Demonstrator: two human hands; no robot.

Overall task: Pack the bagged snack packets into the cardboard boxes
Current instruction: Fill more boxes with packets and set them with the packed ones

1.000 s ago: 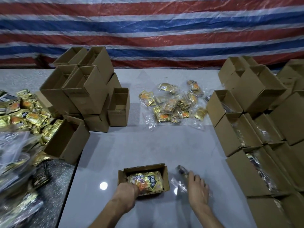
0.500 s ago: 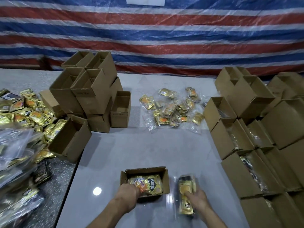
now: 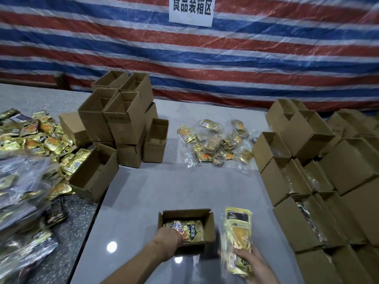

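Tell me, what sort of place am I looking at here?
Likely a makeshift food-packing station: the sign on the striped tarp reads "food boxing area", open cardboard boxes are stacked on the table, and snack packets lie in heaps.

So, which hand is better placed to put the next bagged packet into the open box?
The right hand: it grips a bagged packet just beside the open box. The left hand is occupied at the box's near corner.

Two hands (image 3: 167,240) (image 3: 249,261), one sign (image 3: 191,10), over twenty boxes (image 3: 125,124).
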